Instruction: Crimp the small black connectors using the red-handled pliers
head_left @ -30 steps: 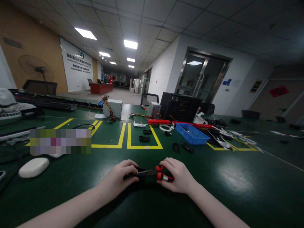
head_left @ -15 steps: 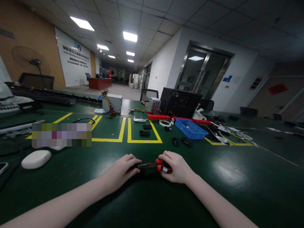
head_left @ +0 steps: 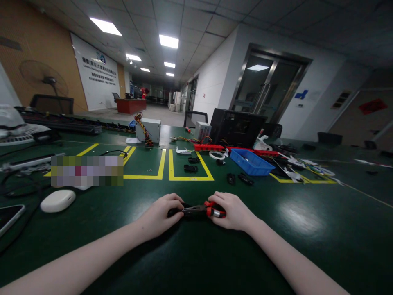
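In the head view, my right hand [head_left: 230, 209] is closed around the red and black handles of needle-nose pliers [head_left: 196, 209]. The handles are slightly apart, and the dark jaws point left, just above the green table. Across from it, my left hand [head_left: 166, 211] is closed at the jaw tips, thumb and fingers bent toward each other. A dark thing shows between those fingers, too small and dim to name. Beyond my hands, black cable bundles [head_left: 190, 168] lie inside a yellow-taped rectangle, and others [head_left: 245, 179] rest to its right.
A blue bin [head_left: 251, 163] stands at the back right, in front of red strips [head_left: 211, 147] and a black computer case [head_left: 236, 129]. A power supply [head_left: 150, 131] with coloured wires is at the back. On the left are a white rounded case [head_left: 57, 201] and a phone [head_left: 10, 219].
The view has shifted slightly, so the table things appear a little higher and farther right. Both hands stay at the pliers. More of the dark thing now shows between my left fingers.
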`<state>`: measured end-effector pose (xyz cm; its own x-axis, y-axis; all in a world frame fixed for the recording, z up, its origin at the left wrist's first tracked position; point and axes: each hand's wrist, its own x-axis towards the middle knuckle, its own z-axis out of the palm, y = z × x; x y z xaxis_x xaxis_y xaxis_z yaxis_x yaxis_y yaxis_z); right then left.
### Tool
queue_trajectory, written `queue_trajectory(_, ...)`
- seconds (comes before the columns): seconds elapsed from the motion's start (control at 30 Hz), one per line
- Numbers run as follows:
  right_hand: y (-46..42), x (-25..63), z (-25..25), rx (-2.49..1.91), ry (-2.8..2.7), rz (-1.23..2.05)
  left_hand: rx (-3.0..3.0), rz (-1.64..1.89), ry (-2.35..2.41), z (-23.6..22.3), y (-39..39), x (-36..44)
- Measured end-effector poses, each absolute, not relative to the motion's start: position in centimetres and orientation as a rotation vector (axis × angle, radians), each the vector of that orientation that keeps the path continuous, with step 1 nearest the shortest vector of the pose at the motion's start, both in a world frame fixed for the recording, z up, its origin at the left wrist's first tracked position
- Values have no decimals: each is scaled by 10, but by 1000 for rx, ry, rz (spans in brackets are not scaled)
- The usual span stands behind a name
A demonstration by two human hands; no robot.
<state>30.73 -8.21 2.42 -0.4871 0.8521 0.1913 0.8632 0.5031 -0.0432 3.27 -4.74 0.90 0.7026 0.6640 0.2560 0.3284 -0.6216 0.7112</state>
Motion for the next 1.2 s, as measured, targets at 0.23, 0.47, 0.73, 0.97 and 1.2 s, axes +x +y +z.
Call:
queue_trajectory(0.23,-82,308,26,-1453,-2573,-67,2286,672,752,7,-46,33)
queue_trajectory(0.47,-84,307,32,-1400,-2575,-109,2338,655,772,5,-45,32)
queue_trajectory(0.73,-84,308,34,-1399,-2591,-101,2405,626,809,6,-47,31)
queue_trajectory(0.97,-84,309,37,-1387,-2607,-128,2452,619,832,5,-47,34)
queue_trajectory(1.2,-81,314,27,-1306,-2606,-266,2404,621,849,7,-47,32)
